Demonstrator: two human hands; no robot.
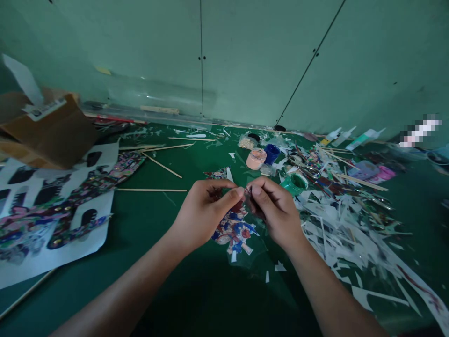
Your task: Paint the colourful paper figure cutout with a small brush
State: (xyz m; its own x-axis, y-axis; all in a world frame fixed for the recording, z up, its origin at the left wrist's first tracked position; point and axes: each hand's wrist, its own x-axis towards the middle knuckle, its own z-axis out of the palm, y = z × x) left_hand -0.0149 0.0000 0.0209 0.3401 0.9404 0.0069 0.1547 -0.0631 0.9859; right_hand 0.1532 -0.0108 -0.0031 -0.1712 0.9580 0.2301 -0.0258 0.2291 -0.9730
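Observation:
My left hand [206,213] and my right hand [275,210] meet above the middle of the green table [147,248], fingertips nearly touching. Between thumb and fingers, my left hand pinches a small dark reddish piece [238,206], partly hidden by the fingers. The fingers of my right hand are pressed together at a tiny thing I cannot make out. Below the hands lies a blue, red and white patterned cutout [236,231] with white tabs. Another patterned piece [218,174] shows just beyond my left hand.
A cardboard box [52,133] and white sheets with colourful cutouts [101,243] are at the left. Thin sticks [150,190] lie nearby. Open paint jars [256,159], white paper scraps [329,215], scissors [308,169] and glue bottles [365,139] are at the right.

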